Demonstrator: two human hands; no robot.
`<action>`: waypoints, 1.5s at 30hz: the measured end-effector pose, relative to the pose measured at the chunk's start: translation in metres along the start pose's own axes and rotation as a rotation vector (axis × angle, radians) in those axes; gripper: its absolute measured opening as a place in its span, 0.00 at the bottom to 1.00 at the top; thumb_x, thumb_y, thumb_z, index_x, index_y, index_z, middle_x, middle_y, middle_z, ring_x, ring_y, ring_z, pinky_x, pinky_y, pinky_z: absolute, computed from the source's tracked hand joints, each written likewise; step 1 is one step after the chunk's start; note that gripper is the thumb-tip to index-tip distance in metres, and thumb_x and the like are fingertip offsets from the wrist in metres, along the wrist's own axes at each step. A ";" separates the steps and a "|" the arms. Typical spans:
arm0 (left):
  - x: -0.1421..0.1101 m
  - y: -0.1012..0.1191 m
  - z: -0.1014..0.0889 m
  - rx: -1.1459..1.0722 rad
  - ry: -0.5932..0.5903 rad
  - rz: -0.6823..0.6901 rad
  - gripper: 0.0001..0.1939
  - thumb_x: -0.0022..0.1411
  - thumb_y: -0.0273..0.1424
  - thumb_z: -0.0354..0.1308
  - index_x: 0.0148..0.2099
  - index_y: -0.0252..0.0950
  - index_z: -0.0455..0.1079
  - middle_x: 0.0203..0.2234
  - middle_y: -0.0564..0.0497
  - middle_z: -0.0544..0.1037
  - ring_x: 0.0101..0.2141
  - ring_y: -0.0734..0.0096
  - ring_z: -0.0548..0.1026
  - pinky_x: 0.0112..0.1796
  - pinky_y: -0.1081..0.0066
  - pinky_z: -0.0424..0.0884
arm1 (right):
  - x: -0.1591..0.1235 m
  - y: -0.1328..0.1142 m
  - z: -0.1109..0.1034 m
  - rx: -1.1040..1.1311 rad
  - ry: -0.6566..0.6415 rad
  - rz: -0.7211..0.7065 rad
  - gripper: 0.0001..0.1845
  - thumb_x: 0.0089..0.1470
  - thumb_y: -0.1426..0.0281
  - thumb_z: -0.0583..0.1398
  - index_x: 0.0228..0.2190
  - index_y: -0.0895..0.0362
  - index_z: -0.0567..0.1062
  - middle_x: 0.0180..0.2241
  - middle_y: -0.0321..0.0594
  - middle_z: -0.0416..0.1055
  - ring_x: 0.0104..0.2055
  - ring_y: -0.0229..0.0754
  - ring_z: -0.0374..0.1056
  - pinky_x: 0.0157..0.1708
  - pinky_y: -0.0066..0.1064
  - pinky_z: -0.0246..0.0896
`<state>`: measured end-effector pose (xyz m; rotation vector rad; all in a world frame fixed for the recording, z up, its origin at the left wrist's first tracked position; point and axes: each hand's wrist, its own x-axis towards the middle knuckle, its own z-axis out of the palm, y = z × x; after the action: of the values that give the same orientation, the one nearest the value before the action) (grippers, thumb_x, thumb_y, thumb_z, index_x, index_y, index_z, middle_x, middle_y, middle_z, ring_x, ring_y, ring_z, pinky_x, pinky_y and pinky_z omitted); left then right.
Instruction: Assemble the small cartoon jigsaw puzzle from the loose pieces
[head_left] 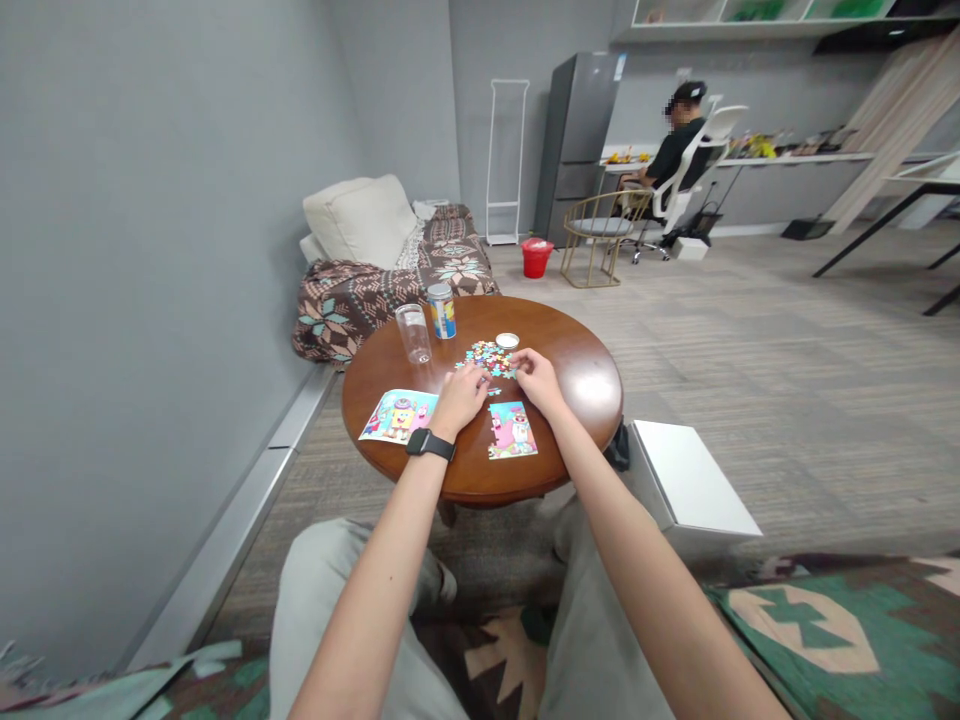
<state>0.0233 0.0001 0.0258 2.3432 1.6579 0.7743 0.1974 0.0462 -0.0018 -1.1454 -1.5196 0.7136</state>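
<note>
A loose heap of colourful jigsaw pieces [486,354] lies on the round brown table [570,340]. My left hand [462,396], with a black watch on its wrist, reaches over the near-left edge of the heap, fingers bent but apart. At the heap's right edge is my right hand [537,380], thumb and fingers apart and fingertips close to the pieces. Between my forearms lies a partly joined jigsaw [514,432] with a pink figure and a ragged left side. A printed cartoon picture sheet [396,416] rests left of my left hand, its right end partly covered.
Behind the hands stand a clear plastic jar [413,335] and a yellow-blue can [442,314]; a round lid [508,341] lies beyond the heap. A white box [694,475] stands right of the table. Farther back, a person [679,140] sits near a fridge [579,140].
</note>
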 end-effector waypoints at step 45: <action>-0.001 0.000 0.001 0.013 -0.107 -0.039 0.08 0.67 0.31 0.57 0.40 0.39 0.77 0.40 0.49 0.78 0.45 0.63 0.74 0.49 0.63 0.62 | -0.003 0.007 -0.005 -0.207 0.226 0.163 0.07 0.42 0.76 0.56 0.25 0.54 0.71 0.25 0.35 0.73 0.31 0.43 0.69 0.38 0.33 0.62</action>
<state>0.0235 0.0000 0.0242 2.3098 1.6641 0.6204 0.2044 0.0450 -0.0078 -1.4672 -1.3419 0.5220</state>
